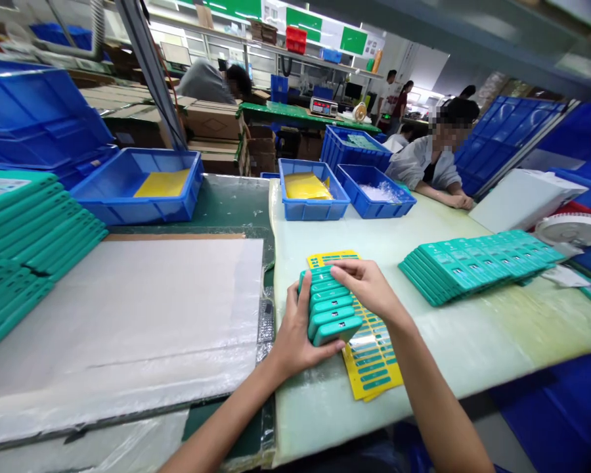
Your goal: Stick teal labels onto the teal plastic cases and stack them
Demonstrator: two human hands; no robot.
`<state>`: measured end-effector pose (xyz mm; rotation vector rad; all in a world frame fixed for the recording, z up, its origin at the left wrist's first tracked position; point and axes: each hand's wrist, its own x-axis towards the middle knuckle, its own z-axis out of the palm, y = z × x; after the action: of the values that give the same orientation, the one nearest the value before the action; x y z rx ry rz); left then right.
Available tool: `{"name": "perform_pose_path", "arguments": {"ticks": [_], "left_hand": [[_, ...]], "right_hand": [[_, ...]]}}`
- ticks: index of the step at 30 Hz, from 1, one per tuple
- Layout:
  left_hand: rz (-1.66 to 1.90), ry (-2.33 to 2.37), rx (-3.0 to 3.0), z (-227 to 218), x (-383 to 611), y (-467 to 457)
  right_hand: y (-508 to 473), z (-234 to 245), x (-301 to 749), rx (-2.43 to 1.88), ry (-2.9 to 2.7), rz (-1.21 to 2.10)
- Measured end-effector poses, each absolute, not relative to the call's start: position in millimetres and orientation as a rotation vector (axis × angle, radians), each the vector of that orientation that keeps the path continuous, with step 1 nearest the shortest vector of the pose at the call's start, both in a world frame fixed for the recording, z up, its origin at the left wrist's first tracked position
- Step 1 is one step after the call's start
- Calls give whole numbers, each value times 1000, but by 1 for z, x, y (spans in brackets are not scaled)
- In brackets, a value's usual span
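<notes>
A short row of several teal green cases (331, 310) stands on edge on the pale table, leaning on one another. My left hand (295, 328) cups the row from its left side and near end, fingers wrapped round it. My right hand (367, 284) rests on the far end of the row, fingers bent over the top cases. Under and beside the row lies a yellow sticker sheet (372, 358) with rows of teal labels.
A long fanned row of teal cases (477, 263) lies to the right. More teal cases (24, 243) are stacked at left. Blue bins (311, 190) stand behind. A plastic-covered board (123, 315) lies left. A person (431, 164) leans on the table's far right corner.
</notes>
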<state>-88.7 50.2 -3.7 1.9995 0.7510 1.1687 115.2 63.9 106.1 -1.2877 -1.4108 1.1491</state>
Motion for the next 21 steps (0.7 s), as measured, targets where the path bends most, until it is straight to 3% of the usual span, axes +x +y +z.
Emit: {"name": "perform_pose_path", "arguments": {"ticks": [5,11,15,21], "left_hand": [[1180,757,2003,-4,-89,51],[1200,783,2100,1,-89,55],[1193,852,2130,2,-88,57],[1228,878,2130,-1,-87,58]], "right_hand": [[66,98,114,-1184,-1333,1275],[37,86,159,-1809,-1291,422],[-36,53,177,-2196,-1337,466],[-102,4,173,-2221,-1077,321]]}}
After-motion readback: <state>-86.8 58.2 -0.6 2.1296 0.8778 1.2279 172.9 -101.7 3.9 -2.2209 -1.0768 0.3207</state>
